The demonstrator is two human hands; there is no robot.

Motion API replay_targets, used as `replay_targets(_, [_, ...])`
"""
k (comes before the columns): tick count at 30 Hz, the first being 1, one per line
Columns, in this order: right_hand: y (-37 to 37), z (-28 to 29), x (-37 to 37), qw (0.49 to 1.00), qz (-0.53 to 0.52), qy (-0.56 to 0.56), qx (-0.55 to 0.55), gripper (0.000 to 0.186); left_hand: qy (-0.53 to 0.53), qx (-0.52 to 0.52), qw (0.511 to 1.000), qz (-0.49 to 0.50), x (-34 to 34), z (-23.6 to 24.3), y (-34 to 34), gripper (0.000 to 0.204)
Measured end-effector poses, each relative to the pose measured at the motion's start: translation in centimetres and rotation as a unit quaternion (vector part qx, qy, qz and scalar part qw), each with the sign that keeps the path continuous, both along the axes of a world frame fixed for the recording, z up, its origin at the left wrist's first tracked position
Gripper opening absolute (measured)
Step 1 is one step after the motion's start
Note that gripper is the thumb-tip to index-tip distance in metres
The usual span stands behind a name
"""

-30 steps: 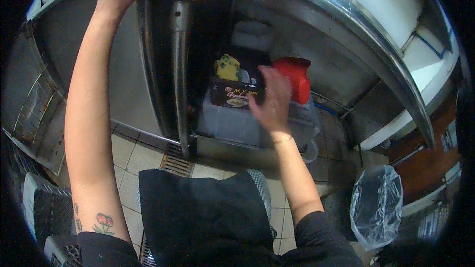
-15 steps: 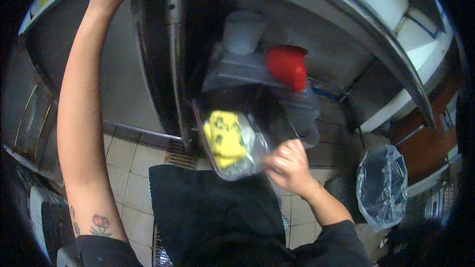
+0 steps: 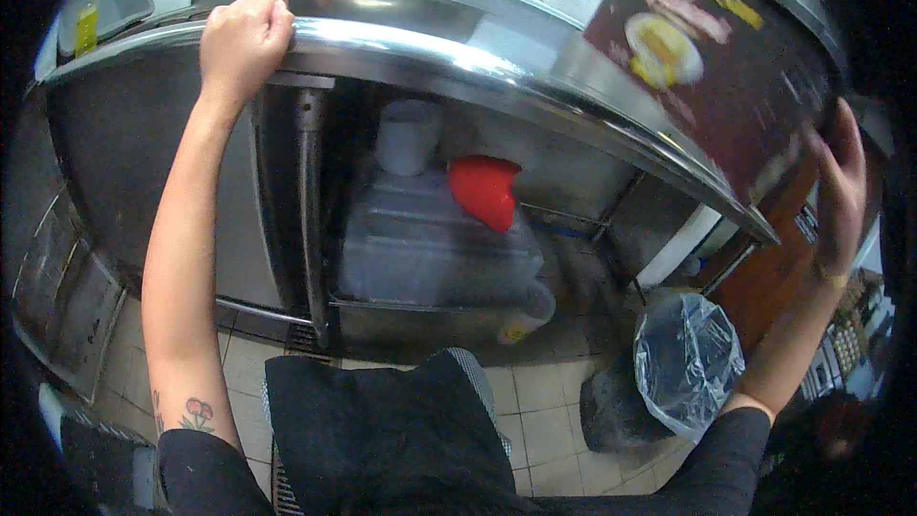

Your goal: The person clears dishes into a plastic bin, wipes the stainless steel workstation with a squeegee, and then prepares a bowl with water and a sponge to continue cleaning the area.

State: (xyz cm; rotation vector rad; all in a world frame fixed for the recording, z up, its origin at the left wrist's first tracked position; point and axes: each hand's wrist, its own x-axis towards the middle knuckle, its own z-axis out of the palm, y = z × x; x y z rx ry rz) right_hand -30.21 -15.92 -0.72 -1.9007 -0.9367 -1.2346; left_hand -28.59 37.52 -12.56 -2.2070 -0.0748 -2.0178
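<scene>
My left hand is closed over the rounded steel front rim of the sink counter. My right hand grips the lower right side of a dark tub with a food picture printed on it. That tub is held up and tilted over the right part of the counter. Its inside is turned away from view. Some of the right fingers are hidden behind the tub.
Under the counter sit a grey plastic bin, a white bucket and a red plastic vessel. A bin with a clear liner stands at the right. A bottle of yellow liquid stands far left; a metal leg supports the counter.
My right hand has raised the tub from low in front of me to the upper right. The yellow pieces seen in it are out of view. My left hand stays at the rim.
</scene>
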Motion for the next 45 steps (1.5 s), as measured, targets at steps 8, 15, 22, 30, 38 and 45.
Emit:
replay_targets(8, [11.9, 1.7, 16.4, 0.982, -0.03, 0.002, -0.186, 0.04, -0.004, 0.004, 1.0, 0.0, -0.1, -0.9, 1.4, 0.031])
replay_targets(15, [12.5, -2.3, 15.9, 0.984, -0.044, 0.046, -0.167, 0.038, 0.009, -0.064, 0.998, 0.025, -3.0, 1.7, -1.1, 0.035])
replay_targets(22, [12.2, -3.7, 11.8, 0.976, -0.128, -0.032, -0.176, 0.025, 0.088, -0.121, 0.989, 0.014, -4.3, 1.7, -5.9, 0.018])
replay_targets(30, [12.1, -0.5, 12.5, 0.981, -0.028, 0.141, -0.13, 0.025, 0.289, -0.207, 0.935, 0.016, -4.0, 5.0, -6.6, 0.025])
replay_targets(38, [17.4, 4.9, 20.4, 0.894, 0.079, 0.358, -0.257, 0.083, 0.393, -0.23, 0.888, 0.068, -4.7, 7.0, -6.4, 0.023])
replay_targets(45, [18.2, 7.8, 29.1, 0.825, 0.199, 0.437, -0.298, 0.071, 0.263, -0.516, 0.815, -0.002, -4.2, 12.5, -14.6, 0.012])
